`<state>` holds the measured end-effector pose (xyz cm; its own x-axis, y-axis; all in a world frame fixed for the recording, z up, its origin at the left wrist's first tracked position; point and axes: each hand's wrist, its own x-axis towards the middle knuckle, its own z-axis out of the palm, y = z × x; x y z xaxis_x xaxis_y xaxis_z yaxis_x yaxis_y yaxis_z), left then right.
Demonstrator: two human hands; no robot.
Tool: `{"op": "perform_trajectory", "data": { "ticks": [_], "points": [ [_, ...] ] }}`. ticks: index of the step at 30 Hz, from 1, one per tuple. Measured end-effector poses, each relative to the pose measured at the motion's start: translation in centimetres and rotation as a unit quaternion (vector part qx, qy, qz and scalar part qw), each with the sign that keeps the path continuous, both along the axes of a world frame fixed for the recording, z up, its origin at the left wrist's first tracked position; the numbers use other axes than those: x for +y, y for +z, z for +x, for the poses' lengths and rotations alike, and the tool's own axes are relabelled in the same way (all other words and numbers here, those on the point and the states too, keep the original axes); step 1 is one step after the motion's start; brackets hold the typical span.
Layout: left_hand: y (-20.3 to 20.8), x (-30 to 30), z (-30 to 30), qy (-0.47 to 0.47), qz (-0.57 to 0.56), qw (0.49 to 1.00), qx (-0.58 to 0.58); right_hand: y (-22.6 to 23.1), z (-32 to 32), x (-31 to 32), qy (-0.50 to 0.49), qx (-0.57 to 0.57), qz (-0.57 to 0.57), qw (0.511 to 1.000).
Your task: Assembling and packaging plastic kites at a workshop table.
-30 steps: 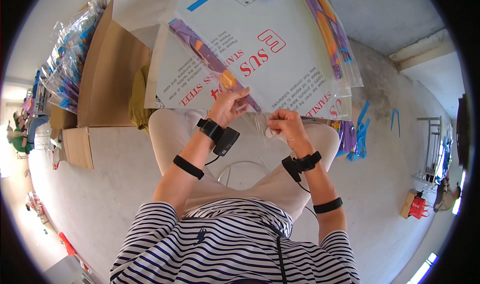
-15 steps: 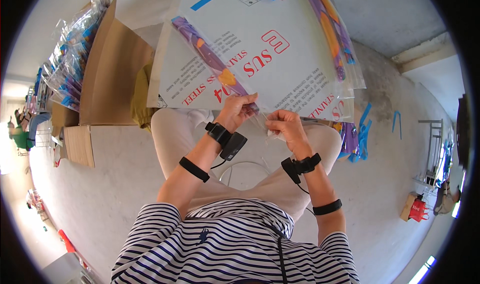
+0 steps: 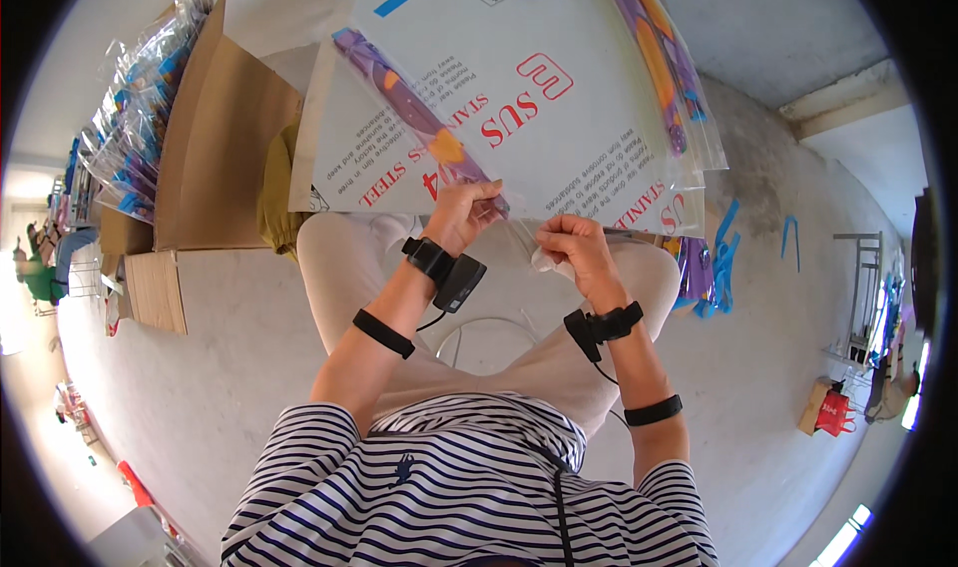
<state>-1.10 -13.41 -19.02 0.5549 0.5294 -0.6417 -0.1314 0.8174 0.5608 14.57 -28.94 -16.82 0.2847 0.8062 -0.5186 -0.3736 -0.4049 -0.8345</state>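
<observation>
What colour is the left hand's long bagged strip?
Long bagged strip: mostly purple, orange patches; head view.

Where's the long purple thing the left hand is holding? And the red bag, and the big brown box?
Purple strip [image 3: 415, 114]: head view, about halfway along it.
Red bag [image 3: 832, 415]: head view, middle of its side.
Brown cardboard box [image 3: 222, 153]: head view, on its broad panel.
</observation>
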Motion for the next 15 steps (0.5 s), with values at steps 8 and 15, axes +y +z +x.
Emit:
{"op": "perform_trajectory", "data": {
  "ticks": [8, 15],
  "points": [
    [0.1, 0.1, -0.5, 0.035, -0.027, 0.998, -0.039, 1.6, -0.2, -0.7, -0.107, 0.083, -0.012, 0.991],
    [-0.1, -2.8, -2.3, -0.080, -0.036, 0.995, -0.054, -2.9, 0.5, -1.5, -0.100, 0.028, -0.030, 0.994]
  ]
}}
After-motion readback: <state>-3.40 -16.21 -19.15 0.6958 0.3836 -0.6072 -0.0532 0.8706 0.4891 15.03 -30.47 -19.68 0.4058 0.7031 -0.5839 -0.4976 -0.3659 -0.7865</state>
